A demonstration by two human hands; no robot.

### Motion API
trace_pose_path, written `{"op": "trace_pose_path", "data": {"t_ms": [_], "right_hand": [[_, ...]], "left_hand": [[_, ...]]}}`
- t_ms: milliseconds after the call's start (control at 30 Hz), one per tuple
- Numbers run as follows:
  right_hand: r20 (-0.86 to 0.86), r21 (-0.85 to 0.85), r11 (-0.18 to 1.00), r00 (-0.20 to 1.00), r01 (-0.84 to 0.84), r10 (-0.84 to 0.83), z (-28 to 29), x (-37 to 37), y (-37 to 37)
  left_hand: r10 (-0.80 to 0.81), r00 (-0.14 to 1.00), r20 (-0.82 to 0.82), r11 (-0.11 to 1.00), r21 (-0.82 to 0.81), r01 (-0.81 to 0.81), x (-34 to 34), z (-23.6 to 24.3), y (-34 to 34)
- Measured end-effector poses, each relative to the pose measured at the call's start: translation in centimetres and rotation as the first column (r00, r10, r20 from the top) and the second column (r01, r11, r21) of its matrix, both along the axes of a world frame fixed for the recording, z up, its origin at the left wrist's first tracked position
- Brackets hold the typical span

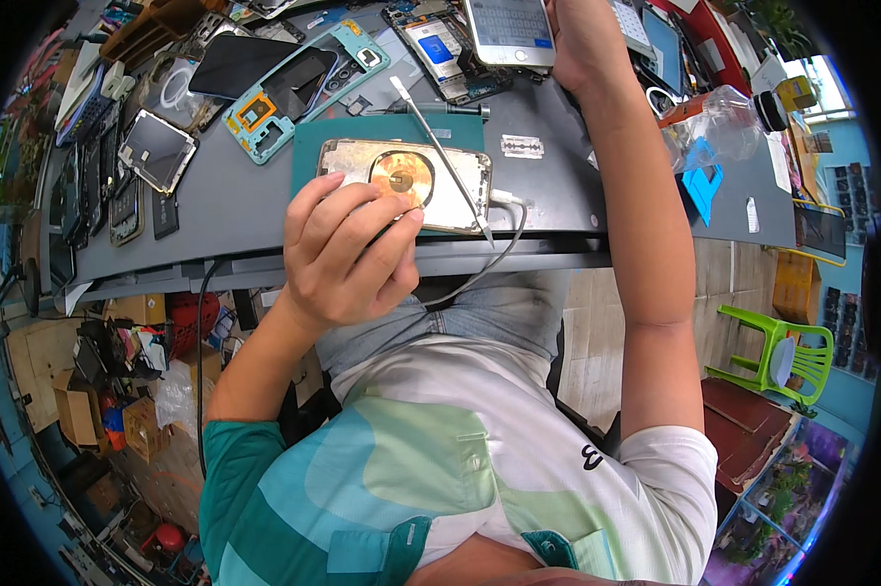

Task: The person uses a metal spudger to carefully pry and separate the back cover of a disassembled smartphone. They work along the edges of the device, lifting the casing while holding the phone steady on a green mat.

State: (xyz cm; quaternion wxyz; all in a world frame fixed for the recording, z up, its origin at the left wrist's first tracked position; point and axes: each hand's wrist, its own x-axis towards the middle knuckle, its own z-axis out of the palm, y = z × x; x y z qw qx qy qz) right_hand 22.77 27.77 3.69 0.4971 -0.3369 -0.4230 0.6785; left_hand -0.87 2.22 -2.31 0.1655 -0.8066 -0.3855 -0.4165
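My left hand (348, 254) is curled with its fingertips on an opened phone (460, 186), whose round copper coil (401, 178) is exposed. The phone lies on a teal mat (308, 137) with a white cable (512, 198) plugged into its right end. A thin silver pry tool (438, 148) rests diagonally across it. At the top, my right hand (582, 44) grips the side of a white phone (509, 29) with a lit screen showing a keyboard; some of its fingers are hidden or cut off by the frame.
Loose phone parts (157, 151) and a teal frame (304, 93) cover the grey desk (548, 195). A razor blade (521, 146), clear plastic jar (728, 122) and blue plastic piece (701, 176) are on the right. A green chair (792, 361) and cardboard boxes (147, 425) stand below.
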Motion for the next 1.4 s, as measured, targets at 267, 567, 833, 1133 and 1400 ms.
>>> {"op": "trace_pose_path", "data": {"t_ms": [267,567,833,1133,1400], "right_hand": [[0.016,-0.073,0.997,1.0,-0.001,0.002,0.4,0.0,-0.4],[0.041,-0.047,0.998,0.999,0.034,-0.032,0.0,0.2,-0.1],[0.066,-0.048,0.999,0.998,0.022,-0.019,0.2,0.3,0.0],[-0.006,0.014,0.999,0.999,-0.049,0.049,1.8,-1.0,-2.2],[0.074,0.155,0.984,0.995,-0.084,0.073,1.2,-1.0,-2.4]], "left_hand": [[-0.006,1.0,0.008,0.999,-0.033,0.006,0.1,0.0,-0.3],[-0.006,1.0,0.011,0.999,-0.04,0.007,0.1,0.2,-0.4],[-0.013,1.0,-0.001,0.999,-0.044,0.013,0.0,0.1,-0.4],[0.065,0.992,-0.109,0.998,0.028,-0.062,0.6,0.2,-0.6],[0.009,0.999,-0.049,0.999,-0.032,-0.011,0.4,-0.3,-0.6]]}}
